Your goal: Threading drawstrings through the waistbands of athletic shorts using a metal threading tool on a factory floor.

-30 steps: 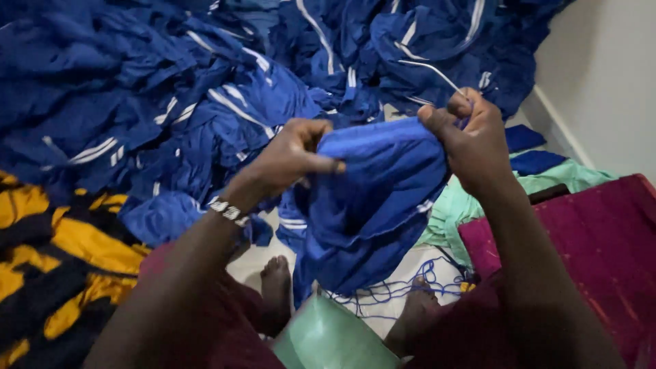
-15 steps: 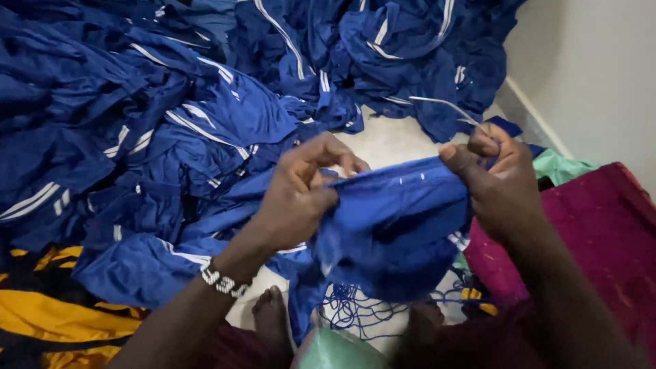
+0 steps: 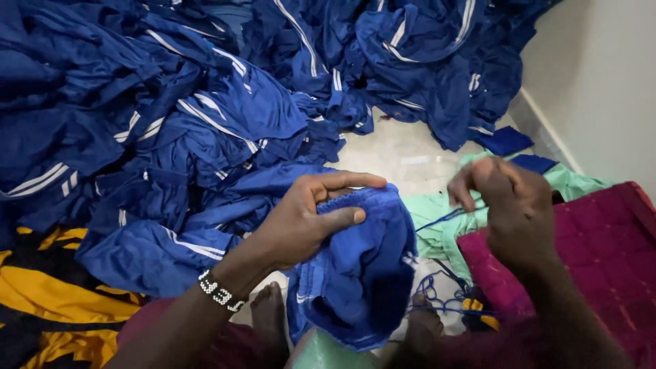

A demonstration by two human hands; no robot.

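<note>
Left hand: gripping the bunched upper edge of a blue garment, thumb lying over the fold, fingers stretched along the top; a beaded bracelet is circling the wrist.
Right hand: hanging just right of the garment, fingers curled downward, pinching a blue thread that is running back toward the cloth.
Blue garment: hanging from the left hand at near centre, above the person's bare feet.
Far and left: a heap of blue striped clothes is covering the floor.
Near left: yellow and black fabric is lying.
Right: pale green cloth and maroon cloth are lying side by side.
Containers: none is showing.
</note>
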